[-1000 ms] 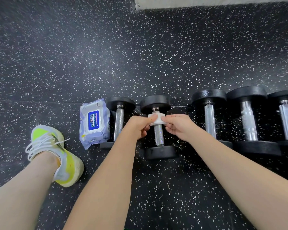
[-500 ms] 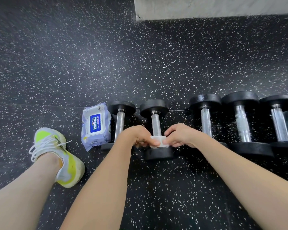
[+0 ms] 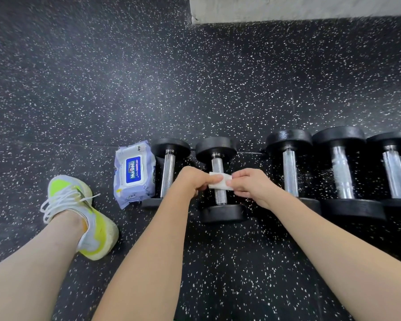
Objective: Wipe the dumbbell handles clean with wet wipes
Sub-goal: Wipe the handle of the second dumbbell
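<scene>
Five dumbbells lie in a row on the speckled floor (image 3: 218, 89); my left hand (image 3: 192, 180) and right hand (image 3: 250, 186) each pinch an end of a white wipe (image 3: 219, 184) wrapped over the second dumbbell's handle (image 3: 219, 193), and the wipes pack (image 3: 133, 173) beside them reads "HuiBaiLi"

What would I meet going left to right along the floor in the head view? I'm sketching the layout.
Sneaker → wet wipes pack → first dumbbell → dumbbell being wiped, wipe held by both hands → three more dumbbells.
</scene>
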Demonstrator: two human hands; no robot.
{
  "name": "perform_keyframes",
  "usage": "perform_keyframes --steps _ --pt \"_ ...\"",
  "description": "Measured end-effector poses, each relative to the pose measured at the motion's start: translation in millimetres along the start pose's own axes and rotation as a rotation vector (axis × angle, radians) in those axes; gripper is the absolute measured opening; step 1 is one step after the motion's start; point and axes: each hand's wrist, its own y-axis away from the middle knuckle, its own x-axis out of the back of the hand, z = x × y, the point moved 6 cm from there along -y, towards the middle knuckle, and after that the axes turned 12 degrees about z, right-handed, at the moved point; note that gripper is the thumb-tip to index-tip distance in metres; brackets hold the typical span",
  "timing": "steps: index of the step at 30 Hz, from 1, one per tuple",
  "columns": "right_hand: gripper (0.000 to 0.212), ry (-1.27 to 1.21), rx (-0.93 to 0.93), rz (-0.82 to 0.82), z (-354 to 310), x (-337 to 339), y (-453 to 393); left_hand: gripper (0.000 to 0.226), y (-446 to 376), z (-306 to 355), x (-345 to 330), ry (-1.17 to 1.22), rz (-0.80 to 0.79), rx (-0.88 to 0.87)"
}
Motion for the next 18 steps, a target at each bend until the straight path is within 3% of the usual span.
perform_keyframes --steps 7,10,14,16,18 --pt "0.031 -0.232 0.004 0.127 -14 -7 -17 0.035 -5 17 2 0.39 0.209 -0.096" --pt "0.033 -0.287 0.015 0.143 -24 -11 -21 0.042 -3 22 1 0.47 0.308 -0.105" --pt "0.038 -0.281 -0.056 0.106 -24 -16 -17 0.039 2 22 -1 0.526 0.323 -0.051" --pt "0.045 -0.098 0.035 0.199 -24 -7 -10 0.038 4 22 1 0.479 0.296 -0.053" --pt "0.038 0.185 0.304 0.355 -40 5 6 0.033 7 22 3 0.436 0.237 -0.067"
